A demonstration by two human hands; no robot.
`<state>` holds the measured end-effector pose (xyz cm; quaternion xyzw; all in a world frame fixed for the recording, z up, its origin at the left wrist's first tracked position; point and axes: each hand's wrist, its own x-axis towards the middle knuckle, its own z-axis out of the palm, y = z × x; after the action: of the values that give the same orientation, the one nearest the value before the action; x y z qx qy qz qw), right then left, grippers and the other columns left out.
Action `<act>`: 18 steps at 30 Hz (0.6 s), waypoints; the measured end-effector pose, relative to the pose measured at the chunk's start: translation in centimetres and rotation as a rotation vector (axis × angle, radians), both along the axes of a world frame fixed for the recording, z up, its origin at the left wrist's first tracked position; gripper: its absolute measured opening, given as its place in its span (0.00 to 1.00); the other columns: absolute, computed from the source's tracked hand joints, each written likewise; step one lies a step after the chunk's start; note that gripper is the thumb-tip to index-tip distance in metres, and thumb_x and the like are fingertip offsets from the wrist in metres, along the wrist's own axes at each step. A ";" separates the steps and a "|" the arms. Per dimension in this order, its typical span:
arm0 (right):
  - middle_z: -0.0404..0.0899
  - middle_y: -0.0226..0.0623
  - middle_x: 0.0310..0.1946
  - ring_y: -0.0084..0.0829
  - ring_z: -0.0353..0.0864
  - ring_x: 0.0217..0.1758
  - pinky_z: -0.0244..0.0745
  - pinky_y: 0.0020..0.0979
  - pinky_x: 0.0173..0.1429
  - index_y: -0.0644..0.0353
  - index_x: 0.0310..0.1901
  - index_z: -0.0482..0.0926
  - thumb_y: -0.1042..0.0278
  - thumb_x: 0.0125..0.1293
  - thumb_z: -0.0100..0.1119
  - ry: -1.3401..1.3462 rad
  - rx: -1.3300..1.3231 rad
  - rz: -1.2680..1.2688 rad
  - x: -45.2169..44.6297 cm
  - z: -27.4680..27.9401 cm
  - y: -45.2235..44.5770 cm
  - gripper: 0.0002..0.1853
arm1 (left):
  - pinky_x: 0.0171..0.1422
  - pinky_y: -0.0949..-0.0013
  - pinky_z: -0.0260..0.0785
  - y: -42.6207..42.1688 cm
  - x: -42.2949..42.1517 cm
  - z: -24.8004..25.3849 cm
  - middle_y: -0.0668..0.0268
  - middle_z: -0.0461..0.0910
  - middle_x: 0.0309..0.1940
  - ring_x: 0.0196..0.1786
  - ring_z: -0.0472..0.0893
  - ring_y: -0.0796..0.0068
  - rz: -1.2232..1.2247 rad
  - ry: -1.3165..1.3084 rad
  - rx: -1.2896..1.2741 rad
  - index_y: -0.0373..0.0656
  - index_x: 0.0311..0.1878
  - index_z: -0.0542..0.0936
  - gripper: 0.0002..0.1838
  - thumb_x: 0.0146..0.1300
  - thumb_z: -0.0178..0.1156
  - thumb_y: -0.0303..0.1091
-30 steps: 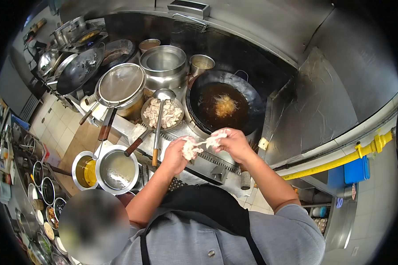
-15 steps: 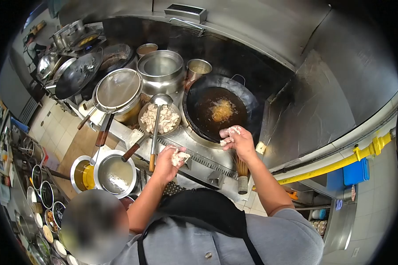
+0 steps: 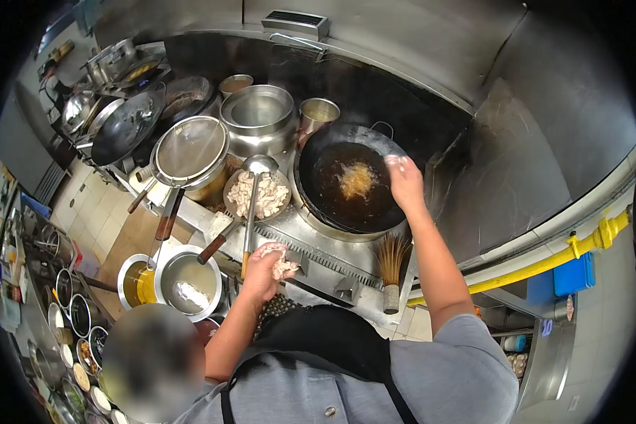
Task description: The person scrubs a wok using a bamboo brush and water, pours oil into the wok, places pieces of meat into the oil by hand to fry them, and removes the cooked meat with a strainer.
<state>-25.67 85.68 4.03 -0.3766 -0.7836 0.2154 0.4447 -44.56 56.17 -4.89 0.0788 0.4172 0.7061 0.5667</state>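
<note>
My left hand (image 3: 263, 273) is closed around pale raw meat pieces (image 3: 284, 266), low in front of the stove. My right hand (image 3: 405, 182) reaches over the right rim of the black wok (image 3: 320, 192); its fingers are together with something pale at the tips, too small to name. In the wok's dark oil a golden clump (image 3: 357, 181) bubbles. A strainer dish of pale meat pieces (image 3: 267, 194) sits left of the wok, with a long-handled ladle (image 3: 251, 212) lying across it.
A round mesh strainer (image 3: 189, 147) rests on a pot at the left. Behind stands a large metal pot (image 3: 256, 127). Nearer me are a bowl of cloudy liquid (image 3: 164, 281) and a pot of yellow oil (image 3: 145, 285). A bamboo brush (image 3: 390, 272) stands at the right. Far left is another person (image 3: 52, 86).
My right hand has left my left hand and moved up and right to the wok's rim. My left hand has drawn back a little with the meat.
</note>
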 end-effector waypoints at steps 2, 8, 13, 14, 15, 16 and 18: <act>0.76 0.39 0.26 0.33 0.77 0.31 0.74 0.35 0.42 0.60 0.43 0.76 0.60 0.63 0.61 -0.032 -0.029 0.024 -0.7 -3.1 2.1 0.13 | 0.30 0.67 0.74 -0.8 -0.6 -0.4 0.65 0.76 0.35 0.32 0.81 0.66 -0.038 0.053 0.008 0.43 0.46 0.75 0.10 0.65 0.53 0.34; 0.83 0.53 0.37 0.52 0.82 0.45 0.76 0.43 0.52 0.62 0.37 0.83 0.62 0.51 0.67 -0.625 -0.179 -0.077 -2.0 -10.1 2.7 0.14 | 0.25 0.71 0.72 -3.8 -1.4 -1.4 0.67 0.75 0.31 0.29 0.80 0.71 0.076 0.017 -0.019 0.42 0.46 0.75 0.10 0.66 0.51 0.35; 0.83 0.50 0.35 0.47 0.83 0.43 0.78 0.40 0.49 0.63 0.33 0.84 0.60 0.45 0.73 -0.739 -0.236 -0.142 -2.5 -14.1 4.1 0.17 | 0.23 0.73 0.71 -7.8 -2.0 -1.8 0.67 0.75 0.31 0.27 0.80 0.71 0.123 0.010 -0.036 0.41 0.45 0.74 0.09 0.65 0.48 0.32; 0.83 0.50 0.34 0.46 0.84 0.43 0.78 0.39 0.50 0.63 0.33 0.84 0.64 0.46 0.71 -0.815 -0.198 -0.154 -2.7 -15.5 5.7 0.14 | 0.29 0.70 0.76 -8.8 -2.6 -3.0 0.65 0.76 0.35 0.33 0.81 0.69 0.089 -0.010 -0.008 0.40 0.48 0.73 0.11 0.65 0.48 0.31; 0.83 0.51 0.35 0.47 0.83 0.42 0.78 0.40 0.49 0.62 0.33 0.84 0.66 0.50 0.66 -0.921 -0.155 -0.129 -3.1 -15.7 6.5 0.10 | 0.29 0.70 0.76 -9.4 -2.6 -2.7 0.65 0.76 0.35 0.33 0.81 0.69 0.097 -0.011 -0.016 0.40 0.48 0.73 0.11 0.65 0.48 0.31; 0.83 0.51 0.35 0.48 0.83 0.41 0.78 0.41 0.49 0.61 0.33 0.85 0.67 0.51 0.64 -0.836 -0.088 -0.153 -3.4 -15.5 6.8 0.09 | 0.36 0.67 0.78 -9.6 -2.4 -2.3 0.63 0.76 0.38 0.37 0.82 0.67 0.159 -0.052 -0.035 0.40 0.51 0.72 0.13 0.64 0.48 0.31; 0.83 0.51 0.36 0.49 0.83 0.41 0.78 0.42 0.48 0.61 0.34 0.85 0.69 0.52 0.61 -0.672 -0.019 -0.159 -4.6 -13.6 6.1 0.09 | 0.54 0.56 0.78 -9.9 -2.5 -2.1 0.55 0.75 0.47 0.48 0.81 0.59 0.211 -0.064 -0.024 0.37 0.61 0.65 0.21 0.63 0.47 0.27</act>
<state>-30.28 91.80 -9.52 -0.4903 -0.8525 0.0512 0.1738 -47.07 46.31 -6.99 0.0052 0.4135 0.7589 0.5031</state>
